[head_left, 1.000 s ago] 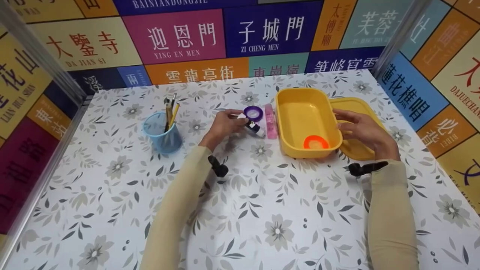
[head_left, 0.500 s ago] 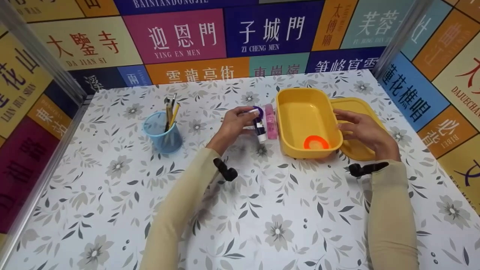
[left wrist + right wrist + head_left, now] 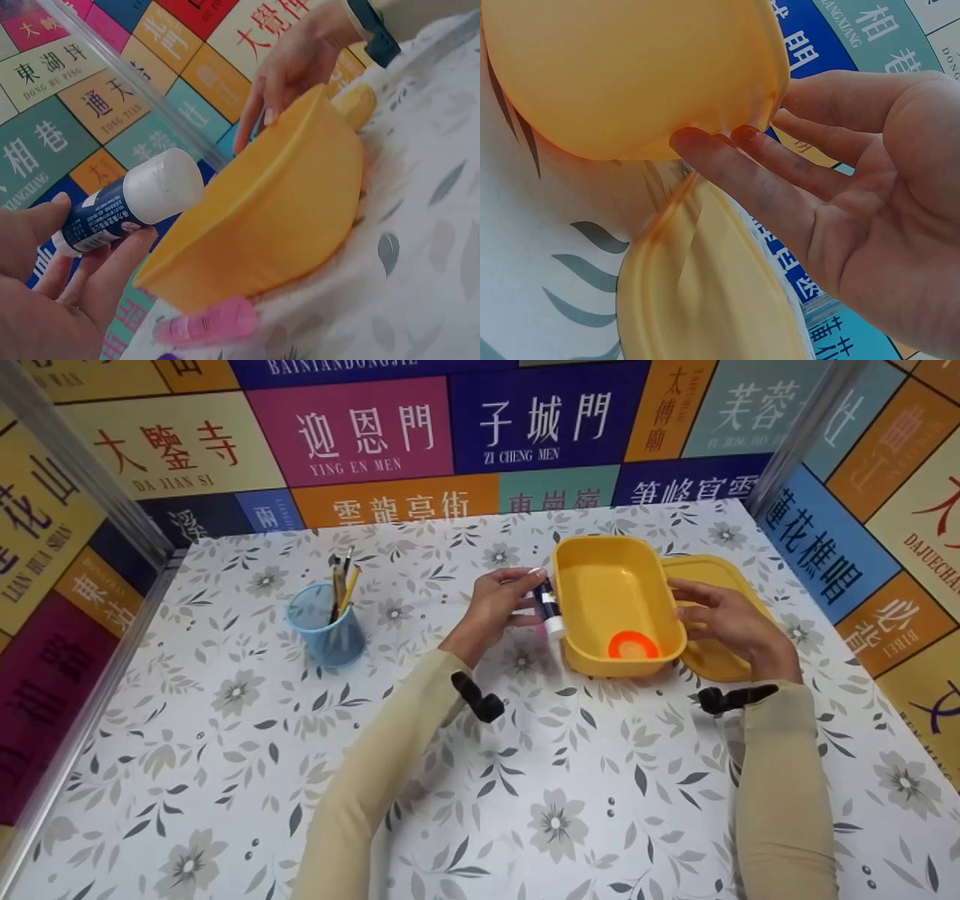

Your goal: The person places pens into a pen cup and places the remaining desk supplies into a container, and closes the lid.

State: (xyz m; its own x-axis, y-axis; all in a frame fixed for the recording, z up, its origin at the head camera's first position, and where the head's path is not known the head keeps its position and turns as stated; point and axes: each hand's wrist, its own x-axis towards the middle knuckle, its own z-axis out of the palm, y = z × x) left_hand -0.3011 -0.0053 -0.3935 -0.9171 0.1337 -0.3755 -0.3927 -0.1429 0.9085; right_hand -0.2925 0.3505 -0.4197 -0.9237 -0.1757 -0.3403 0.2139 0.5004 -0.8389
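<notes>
Lettered panels (image 3: pixel 349 431) stand behind the desk (image 3: pixel 555 750), and near its far edge, right of the middle, sits the yellow box (image 3: pixel 619 666) with an orange ring (image 3: pixel 631 636) inside. With my left grip (image 3: pixel 495 604) I pinch the glue stick (image 3: pixel 548 601) by one end between thumb and fingers; it hangs tilted just beside the box's left wall, outside it. My right grip (image 3: pixel 724 615) encloses nothing: its fingers are spread and nearly straight, their tips touching the box's right side. Since the stick looks smooth and round, I judge it could twist out of so short a pinch and drop beside the pink tube (image 3: pixel 206 322). Its free white end might also knock the rim. If I leaned on that wall, such a light touch opposite might not hold the box, which could slide over the yellow lid (image 3: pixel 721 574) toward the right edge.
</notes>
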